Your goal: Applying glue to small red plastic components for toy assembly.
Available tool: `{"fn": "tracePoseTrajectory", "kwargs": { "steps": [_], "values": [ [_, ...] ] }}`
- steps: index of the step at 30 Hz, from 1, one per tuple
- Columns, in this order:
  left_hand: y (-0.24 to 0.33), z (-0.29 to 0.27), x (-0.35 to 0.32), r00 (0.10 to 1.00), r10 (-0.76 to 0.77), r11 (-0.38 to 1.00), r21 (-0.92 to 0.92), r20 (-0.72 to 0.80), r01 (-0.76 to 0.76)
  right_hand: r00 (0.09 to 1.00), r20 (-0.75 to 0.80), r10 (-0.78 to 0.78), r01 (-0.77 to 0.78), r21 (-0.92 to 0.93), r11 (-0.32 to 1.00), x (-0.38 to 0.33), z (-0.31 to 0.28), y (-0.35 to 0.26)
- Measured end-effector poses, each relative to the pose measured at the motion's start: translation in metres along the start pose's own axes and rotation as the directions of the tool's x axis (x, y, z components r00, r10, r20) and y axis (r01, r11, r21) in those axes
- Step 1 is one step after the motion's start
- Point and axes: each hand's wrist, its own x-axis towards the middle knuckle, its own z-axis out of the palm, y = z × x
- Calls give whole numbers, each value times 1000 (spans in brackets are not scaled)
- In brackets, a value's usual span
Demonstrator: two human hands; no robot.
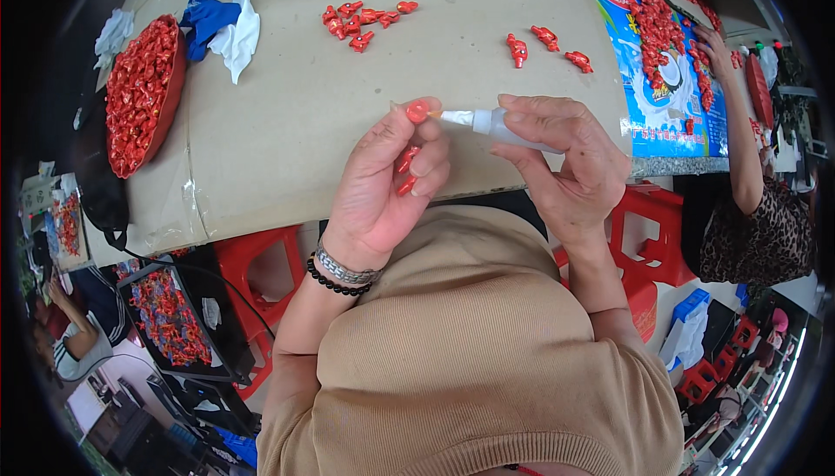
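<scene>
Between the thumb and fingertips of my left hand is a small red figurine. More red pieces lie against the curled lower fingers of that hand. My right hand is closed round a white squeeze bottle, held sideways with its narrow tip pointing left. The tip touches or nearly touches the red figurine; I cannot tell which. Past my hands on the table, a loose cluster of red figurines lies at the middle, and a few others lie to the right.
A red tray heaped with red pieces stands at the left, beside blue and white cloths. On the right, a blue printed sheet bears many red pieces, with a co-worker's arm reaching over it. Red stools stand below the table edge.
</scene>
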Motion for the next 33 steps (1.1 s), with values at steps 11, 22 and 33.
{"fn": "tracePoseTrajectory", "kwargs": {
  "steps": [11,22,33],
  "values": [
    [1,-3,1,1000,3,999,51,14,-4,999,54,5,-4,-35,999,0,-4,1],
    [1,-2,1,999,40,989,142,-4,-39,1000,2,2,-1,-54,999,0,-3,2],
    [-1,0,0,996,87,986,144,-19,-84,1000,10,3,-2,-73,997,0,-4,2]
  ]
}}
